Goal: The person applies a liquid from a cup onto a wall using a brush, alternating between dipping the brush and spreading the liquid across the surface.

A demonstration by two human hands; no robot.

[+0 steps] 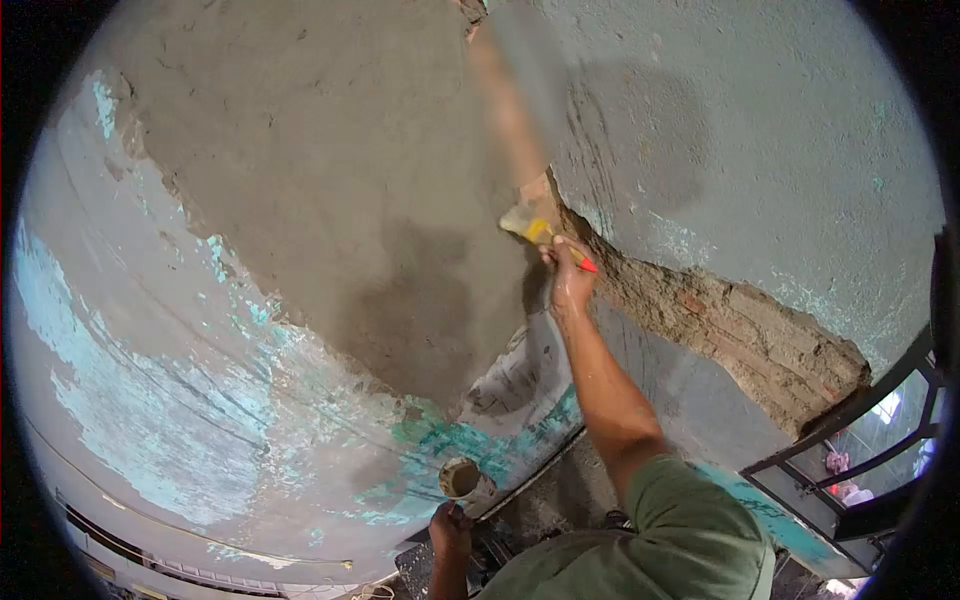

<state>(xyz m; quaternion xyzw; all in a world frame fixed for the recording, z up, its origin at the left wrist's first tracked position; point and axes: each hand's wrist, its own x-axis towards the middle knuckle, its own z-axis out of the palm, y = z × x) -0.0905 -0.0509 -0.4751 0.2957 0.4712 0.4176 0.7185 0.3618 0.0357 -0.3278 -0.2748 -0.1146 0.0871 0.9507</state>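
Observation:
My right hand (569,275) is closed around a paintbrush (552,236) with a yellow band and a red handle end. Its pale bristles are at the edge of the smooth, damp plaster (300,180), beside a strip of exposed brick. Lower down, my left hand (450,528) is closed at the near side of a small round pot (466,480), whose open mouth shows something grey-brown inside. Exactly how the fingers grip the pot is partly hidden. A blurred reddish-brown strip (505,110) runs above the brush.
A rough broken channel (740,325) in the wall exposes brick and rubble on the right. Peeling turquoise paint (150,420) covers the wall at left. A dark metal-framed window or door (880,450) stands at far right, and a thin cable (200,535) runs along the lower left.

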